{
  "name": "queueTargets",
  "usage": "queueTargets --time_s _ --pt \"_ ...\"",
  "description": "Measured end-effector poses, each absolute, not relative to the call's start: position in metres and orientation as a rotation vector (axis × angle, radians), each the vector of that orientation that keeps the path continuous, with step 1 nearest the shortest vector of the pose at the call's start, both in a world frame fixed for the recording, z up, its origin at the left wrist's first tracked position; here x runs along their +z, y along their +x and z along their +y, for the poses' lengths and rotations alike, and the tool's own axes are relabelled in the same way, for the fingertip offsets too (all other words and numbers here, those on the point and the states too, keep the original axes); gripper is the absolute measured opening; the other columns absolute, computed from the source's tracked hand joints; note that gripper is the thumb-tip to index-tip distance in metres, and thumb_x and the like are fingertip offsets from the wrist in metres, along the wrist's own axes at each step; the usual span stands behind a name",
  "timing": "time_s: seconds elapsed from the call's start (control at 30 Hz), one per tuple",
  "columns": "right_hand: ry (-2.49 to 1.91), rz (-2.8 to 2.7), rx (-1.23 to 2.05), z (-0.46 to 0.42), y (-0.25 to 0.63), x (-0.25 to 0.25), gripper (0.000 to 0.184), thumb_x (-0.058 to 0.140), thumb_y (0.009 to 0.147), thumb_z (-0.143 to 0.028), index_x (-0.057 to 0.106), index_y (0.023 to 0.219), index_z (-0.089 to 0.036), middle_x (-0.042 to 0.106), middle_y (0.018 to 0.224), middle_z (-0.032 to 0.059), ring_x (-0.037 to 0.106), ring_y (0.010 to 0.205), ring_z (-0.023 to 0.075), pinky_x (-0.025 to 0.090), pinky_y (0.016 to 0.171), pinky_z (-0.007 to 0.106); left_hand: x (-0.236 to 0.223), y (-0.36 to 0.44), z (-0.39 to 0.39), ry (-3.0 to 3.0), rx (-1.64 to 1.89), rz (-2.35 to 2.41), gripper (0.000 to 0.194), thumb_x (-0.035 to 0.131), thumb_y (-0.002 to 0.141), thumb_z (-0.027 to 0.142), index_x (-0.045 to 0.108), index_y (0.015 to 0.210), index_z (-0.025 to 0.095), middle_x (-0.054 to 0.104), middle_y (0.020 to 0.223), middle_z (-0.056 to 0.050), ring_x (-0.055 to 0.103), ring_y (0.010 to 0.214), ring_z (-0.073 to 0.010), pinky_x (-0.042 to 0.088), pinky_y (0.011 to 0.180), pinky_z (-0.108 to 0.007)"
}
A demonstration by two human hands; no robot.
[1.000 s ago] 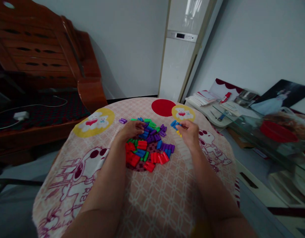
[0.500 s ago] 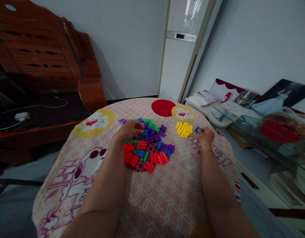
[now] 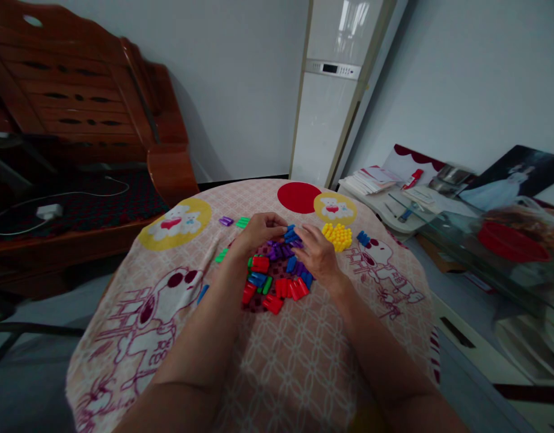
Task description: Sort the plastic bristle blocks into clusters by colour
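Note:
Above the pile of coloured plastic toy blocks, my left hand [image 3: 263, 231] pinches a blue block [image 3: 289, 233] at its fingertips. My right hand [image 3: 319, 251] has come up on the other side of that block, fingers stretched and apart; whether they touch it is unclear. Purple blocks [image 3: 280, 250] lie beneath the hands, with red blocks [image 3: 289, 288] nearer to me. A tight cluster of yellow blocks [image 3: 337, 237] stands beyond my right hand, and another blue block [image 3: 363, 239] lies right of it. My left forearm covers part of the pile.
A patterned cloth [image 3: 295, 355] covers the round table. At the right is a glass shelf [image 3: 466, 246] with a red bowl [image 3: 514, 242]. A wooden bench [image 3: 79, 114] stands at the left, and a tall white air conditioner [image 3: 324, 120] behind the table.
My right hand has let go of a blue block right of the yellow cluster and moved left to my left hand. My left hand has shifted right, now with a blue block.

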State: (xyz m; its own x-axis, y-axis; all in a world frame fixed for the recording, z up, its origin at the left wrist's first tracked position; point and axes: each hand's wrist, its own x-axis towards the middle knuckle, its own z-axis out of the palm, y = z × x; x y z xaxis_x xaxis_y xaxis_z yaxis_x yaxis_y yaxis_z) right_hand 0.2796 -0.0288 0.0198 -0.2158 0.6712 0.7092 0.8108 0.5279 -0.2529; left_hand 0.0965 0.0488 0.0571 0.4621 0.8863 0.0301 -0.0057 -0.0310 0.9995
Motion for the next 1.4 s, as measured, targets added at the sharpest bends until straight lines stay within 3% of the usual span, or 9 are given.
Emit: queueTargets --time_s 0.23,0.4,0.63,0.8,0.97,1.23,1.4 --pt "-1.309 -1.992 -0.179 -0.030 0.284 0.016 0.028 0.054 0.093 -0.025 0.062 0.119 -0.016 0.068 0.104 0.0140 0.065 0.098 0.0255 0.054 0.086 0.038 0.052 0.120 0.042 1.398 0.828 0.863 0.028 0.079 0.065 0.035 0.062 0.073 0.015 0.065 0.063 0.000 0.064 0.062 -0.0135 0.055 0.065 -0.028" --pt "-1.379 -1.667 0.011 -0.021 0.323 0.029 0.026 0.062 0.085 -0.029 0.065 0.108 -0.018 0.070 0.098 0.0086 0.067 0.086 0.0204 0.054 0.082 0.034 0.056 0.115 0.040 1.459 0.834 0.828 0.034 0.078 0.068 0.041 0.065 0.085 0.014 0.071 0.076 -0.005 0.068 0.074 -0.0174 0.057 0.073 -0.033" --pt "-1.722 -0.970 -0.124 -0.024 0.440 0.019 0.034 0.066 0.070 -0.038 0.072 0.090 -0.011 0.074 0.084 0.0102 0.065 0.071 0.0209 0.053 0.071 0.034 0.059 0.098 0.048 1.425 0.922 0.900 0.038 0.079 0.067 0.040 0.066 0.089 0.012 0.071 0.079 -0.004 0.069 0.073 -0.0169 0.058 0.076 -0.034" --pt "-1.924 -0.828 -0.032 -0.029 0.483 -0.011 0.030 0.074 0.059 -0.036 0.073 0.075 -0.010 0.069 0.066 0.0065 0.064 0.065 0.0234 0.051 0.065 0.034 0.055 0.088 0.054 1.427 0.944 0.889 0.047 0.082 0.062 0.046 0.066 0.090 0.011 0.071 0.080 -0.005 0.068 0.071 -0.0168 0.058 0.075 -0.035" --pt "-1.966 -0.843 0.078 -0.030 0.486 -0.022 0.023 0.073 0.061 -0.036 0.069 0.066 -0.013 0.064 0.054 0.0039 0.063 0.059 0.0228 0.049 0.057 0.031 0.053 0.083 0.058 1.437 0.961 0.915 0.051 0.082 0.061 0.050 0.067 0.091 0.011 0.071 0.078 -0.004 0.068 0.070 -0.0164 0.058 0.075 -0.035" --pt "-2.042 -0.895 0.042 -0.024 0.481 -0.029 0.029 0.073 0.060 -0.038 0.070 0.074 -0.012 0.068 0.063 0.0054 0.064 0.065 0.0218 0.050 0.062 0.031 0.053 0.082 0.058 1.460 0.938 0.931 0.046 0.079 0.063 0.046 0.066 0.091 0.012 0.071 0.078 -0.005 0.068 0.071 -0.0167 0.057 0.075 -0.034" --pt "-2.031 -0.955 -0.061 -0.030 0.477 -0.015 0.034 0.074 0.058 -0.041 0.070 0.077 -0.013 0.071 0.071 0.0077 0.065 0.070 0.0240 0.052 0.072 0.037 0.048 0.072 0.063 1.559 0.855 1.022 0.031 0.076 0.065 0.034 0.068 0.086 0.013 0.069 0.069 -0.002 0.067 0.065 -0.0162 0.056 0.067 -0.030"
